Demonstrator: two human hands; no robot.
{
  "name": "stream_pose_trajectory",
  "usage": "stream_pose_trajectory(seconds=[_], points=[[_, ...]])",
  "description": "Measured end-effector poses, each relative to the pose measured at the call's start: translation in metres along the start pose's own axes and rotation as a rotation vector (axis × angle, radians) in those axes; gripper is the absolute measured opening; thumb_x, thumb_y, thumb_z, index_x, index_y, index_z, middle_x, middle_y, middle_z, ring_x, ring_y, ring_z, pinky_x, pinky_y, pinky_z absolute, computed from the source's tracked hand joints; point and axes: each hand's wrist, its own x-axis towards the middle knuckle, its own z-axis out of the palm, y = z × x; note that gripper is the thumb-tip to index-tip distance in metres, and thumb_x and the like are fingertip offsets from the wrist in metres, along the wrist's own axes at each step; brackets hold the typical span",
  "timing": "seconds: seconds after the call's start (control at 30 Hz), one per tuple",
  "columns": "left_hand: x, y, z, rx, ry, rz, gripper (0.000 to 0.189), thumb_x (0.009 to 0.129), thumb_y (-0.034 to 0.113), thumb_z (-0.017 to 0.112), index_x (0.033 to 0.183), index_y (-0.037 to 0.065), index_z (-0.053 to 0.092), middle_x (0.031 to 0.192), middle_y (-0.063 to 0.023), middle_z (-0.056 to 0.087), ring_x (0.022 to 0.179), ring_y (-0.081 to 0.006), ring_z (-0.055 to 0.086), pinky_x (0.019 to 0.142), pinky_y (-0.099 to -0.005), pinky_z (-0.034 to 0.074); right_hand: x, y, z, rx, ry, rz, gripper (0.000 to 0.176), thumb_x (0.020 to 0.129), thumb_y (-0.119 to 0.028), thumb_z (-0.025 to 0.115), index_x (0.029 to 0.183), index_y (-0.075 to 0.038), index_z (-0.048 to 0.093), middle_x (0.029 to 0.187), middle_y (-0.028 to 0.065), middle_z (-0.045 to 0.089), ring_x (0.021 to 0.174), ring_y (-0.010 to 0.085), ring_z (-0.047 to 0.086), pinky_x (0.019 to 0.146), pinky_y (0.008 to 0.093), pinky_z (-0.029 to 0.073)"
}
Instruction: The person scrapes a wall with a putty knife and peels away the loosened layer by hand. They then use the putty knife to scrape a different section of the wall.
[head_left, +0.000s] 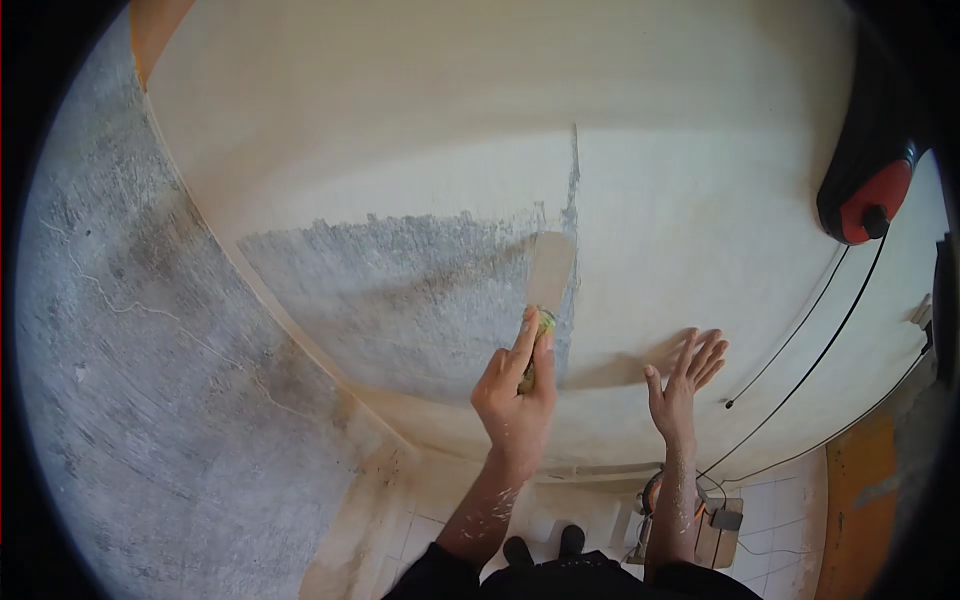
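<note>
My left hand (515, 395) is closed around the handle of a putty knife (550, 270), whose broad blade lies against the wall. The blade sits at the right end of a scraped grey patch (420, 290), beside a narrow vertical grey strip (573, 165). Cream paint (690, 230) covers the wall above and to the right of that patch. With fingers spread and nothing in it, my right hand (682, 385) is at the painted wall to the right; whether the palm touches cannot be made out. White flecks dot both forearms.
A black and red device (875, 205) hangs at the upper right, with dark cables (815, 365) running down. Another grey, bare wall (180, 330) meets this one at a corner on the left. Below, a small wooden stool (718, 540) holding items stands on the tiled floor (785, 510).
</note>
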Motion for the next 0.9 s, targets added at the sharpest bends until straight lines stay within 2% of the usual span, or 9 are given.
stream_pose_trajectory(seconds=[0.03,0.13,0.3,0.37,0.47,0.57,0.67,0.77,0.9], points=[[0.0,0.0,0.001,0.014,0.017,0.018,0.036,0.087,0.006,0.073,0.123,0.009,0.069,0.064,-0.0062,0.059,0.05,-0.0078,0.044,0.048,-0.0248,0.04,0.0,0.001,0.002,-0.008,0.011,-0.003,0.088,0.097,-0.048,0.054,0.158,-0.011,0.002,0.161,0.0216,-0.015,0.147,0.0405,-0.02,0.116,0.0581,-0.012],[0.015,0.019,-0.018,-0.04,-0.068,-0.077,0.031,0.092,0.003,0.067,0.122,0.002,0.068,0.077,-0.0078,0.069,0.065,-0.006,0.055,0.06,-0.0231,0.045,-0.005,-0.001,0.0,0.008,0.01,-0.007,0.088,0.096,-0.046,0.056,0.158,-0.012,0.004,0.162,0.0214,-0.014,0.148,0.0408,-0.018,0.116,0.058,-0.011],[0.003,0.009,-0.005,-0.028,-0.026,-0.004,0.031,0.091,0.005,0.068,0.123,0.002,0.067,0.077,-0.0089,0.069,0.066,-0.006,0.055,0.058,-0.0234,0.045,-0.008,-0.009,-0.007,0.027,0.004,0.029,0.086,0.095,-0.042,0.06,0.158,-0.013,0.008,0.163,0.0206,-0.009,0.149,0.0407,-0.015,0.116,0.0595,-0.009],[0.018,0.028,-0.009,-0.031,0.003,-0.01,0.032,0.091,0.005,0.068,0.123,0.003,0.067,0.078,-0.0095,0.069,0.066,-0.0062,0.056,0.059,-0.0233,0.045,-0.013,-0.012,-0.009,0.029,-0.013,0.042,0.087,0.094,-0.041,0.061,0.158,-0.014,0.009,0.163,0.0205,-0.009,0.149,0.0403,-0.014,0.116,0.0597,-0.008],[0.005,0.009,-0.011,0.006,-0.052,-0.049,0.032,0.091,0.005,0.068,0.123,0.003,0.068,0.079,-0.011,0.07,0.067,-0.0075,0.058,0.062,-0.0241,0.047,-0.011,-0.013,-0.01,0.03,-0.012,0.04,0.089,0.093,-0.04,0.064,0.158,-0.014,0.01,0.163,0.0207,-0.008,0.149,0.04,-0.014,0.116,0.0599,-0.008],[-0.008,0.001,0.005,0.024,0.023,0.034,0.038,0.087,0.006,0.073,0.124,0.009,0.068,0.063,-0.0066,0.057,0.052,-0.0083,0.048,0.049,-0.0257,0.042,-0.004,-0.008,-0.006,0.012,0.018,0.026,0.09,0.091,-0.041,0.065,0.158,-0.015,0.011,0.163,0.0209,-0.007,0.149,0.0401,-0.013,0.116,0.0607,-0.008],[0.006,0.024,-0.006,-0.025,-0.027,-0.048,0.031,0.091,0.006,0.068,0.122,0.002,0.068,0.081,-0.0123,0.07,0.069,-0.0096,0.062,0.064,-0.0259,0.049,-0.011,-0.007,-0.007,0.002,-0.001,0.038,0.091,0.091,-0.043,0.066,0.158,-0.015,0.011,0.163,0.0209,-0.007,0.149,0.0405,-0.013,0.115,0.0621,-0.009],[-0.01,0.01,-0.004,0.016,-0.044,-0.044,0.032,0.091,0.006,0.068,0.123,0.002,0.067,0.081,-0.0122,0.07,0.069,-0.0101,0.062,0.063,-0.0259,0.049,-0.017,-0.009,-0.008,0.01,-0.03,0.07,0.092,0.091,-0.044,0.065,0.158,-0.014,0.011,0.163,0.0209,-0.008,0.149,0.0407,-0.013,0.114,0.0629,-0.01],[0.009,0.025,0.003,-0.01,0.001,-0.048,0.033,0.092,0.006,0.068,0.124,0.002,0.066,0.082,-0.0127,0.07,0.071,-0.0101,0.063,0.064,-0.0254,0.049,-0.011,-0.008,0.0,0.009,0.021,0.041,0.093,0.091,-0.045,0.065,0.159,-0.014,0.01,0.163,0.0209,-0.008,0.149,0.041,-0.014,0.114,0.0628,-0.01]])
